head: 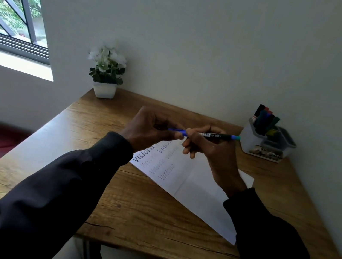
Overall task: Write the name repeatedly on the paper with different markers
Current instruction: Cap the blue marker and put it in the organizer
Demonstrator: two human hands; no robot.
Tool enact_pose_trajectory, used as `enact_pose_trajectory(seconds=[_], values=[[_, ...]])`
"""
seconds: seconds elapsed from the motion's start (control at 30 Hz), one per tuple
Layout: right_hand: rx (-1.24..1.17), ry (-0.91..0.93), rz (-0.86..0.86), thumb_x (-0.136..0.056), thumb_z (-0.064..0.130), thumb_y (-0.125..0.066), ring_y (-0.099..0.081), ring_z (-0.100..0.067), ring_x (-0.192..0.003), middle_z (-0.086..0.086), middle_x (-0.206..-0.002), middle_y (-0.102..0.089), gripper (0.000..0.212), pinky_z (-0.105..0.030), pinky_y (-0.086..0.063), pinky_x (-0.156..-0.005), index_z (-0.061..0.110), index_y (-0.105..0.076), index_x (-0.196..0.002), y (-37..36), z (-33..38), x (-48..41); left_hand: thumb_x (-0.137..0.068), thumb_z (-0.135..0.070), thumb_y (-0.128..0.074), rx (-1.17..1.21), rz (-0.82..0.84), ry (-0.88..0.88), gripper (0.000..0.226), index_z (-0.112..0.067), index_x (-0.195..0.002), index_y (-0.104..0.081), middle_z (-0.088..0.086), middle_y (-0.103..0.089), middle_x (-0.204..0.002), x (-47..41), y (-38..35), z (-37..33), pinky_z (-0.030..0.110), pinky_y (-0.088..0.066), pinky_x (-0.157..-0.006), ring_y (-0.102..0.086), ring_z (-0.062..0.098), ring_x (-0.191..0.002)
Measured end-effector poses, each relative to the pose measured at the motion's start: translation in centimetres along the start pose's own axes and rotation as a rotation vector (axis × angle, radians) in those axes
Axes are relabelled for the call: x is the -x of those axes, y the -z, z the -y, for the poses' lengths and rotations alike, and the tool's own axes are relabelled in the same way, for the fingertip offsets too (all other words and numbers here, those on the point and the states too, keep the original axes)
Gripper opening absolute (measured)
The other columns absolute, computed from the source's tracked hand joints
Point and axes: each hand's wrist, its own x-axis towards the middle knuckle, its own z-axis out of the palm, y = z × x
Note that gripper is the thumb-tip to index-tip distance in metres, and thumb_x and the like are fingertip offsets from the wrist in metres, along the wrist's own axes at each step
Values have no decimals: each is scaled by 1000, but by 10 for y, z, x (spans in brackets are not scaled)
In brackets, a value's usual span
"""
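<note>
Head view showed your left hand (150, 128) and right hand (210, 147) both gripping one blue marker (216, 135) above the lettered paper (200, 190) on the wooden desk (129, 208). You appeared mid marker change, capping or uncapping unclear; next called for a straight push or pull.

The wooden desk (134, 209) stands against a pale wall, its grain and a few dark cracks showing. A white sheet of paper (200, 190) lies flat on it at an angle, with a name written several times near its far end. A small white pot (104, 90) of white flowers sits at the far-left corner. A white organizer (252, 140) holding upright markers (265, 120) sits at the far right.
</note>
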Motion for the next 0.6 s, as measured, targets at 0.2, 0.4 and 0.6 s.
enact_pose_trajectory(seconds=[0.2, 0.4, 0.6], values=[[-33, -60, -74, -84, 25, -74, -67, -25, -58, -13, -73, -72, 16, -28, -53, -50, 9, -70, -86, -5, 1, 5, -82, -7, -75, 0, -43, -5, 18, -8, -99, -75, 2, -76, -94, 1, -4, 1, 26, -61, -74, -74, 13, -84], [-50, -119, -58, -82, 26, -75, -66, -23, -58, -12, -74, -72, 19, -27, -54, -51, 9, -69, -87, -10, -4, 9, -82, -5, -74, -25, -34, 51, 17, -8, -98, -76, -2, -75, -93, 6, -4, 5, 23, -60, -74, -73, 10, -83], [-46, -143, -51, -80, 29, -75, -66, -22, -57, -12, -73, -72, 21, -27, -53, -49, 10, -69, -87, -14, -7, 6, -81, -4, -76, -12, -47, 92, 16, -9, -96, -76, -2, -76, -91, 7, -2, 10, 21, -59, -71, -73, 10, -82]])
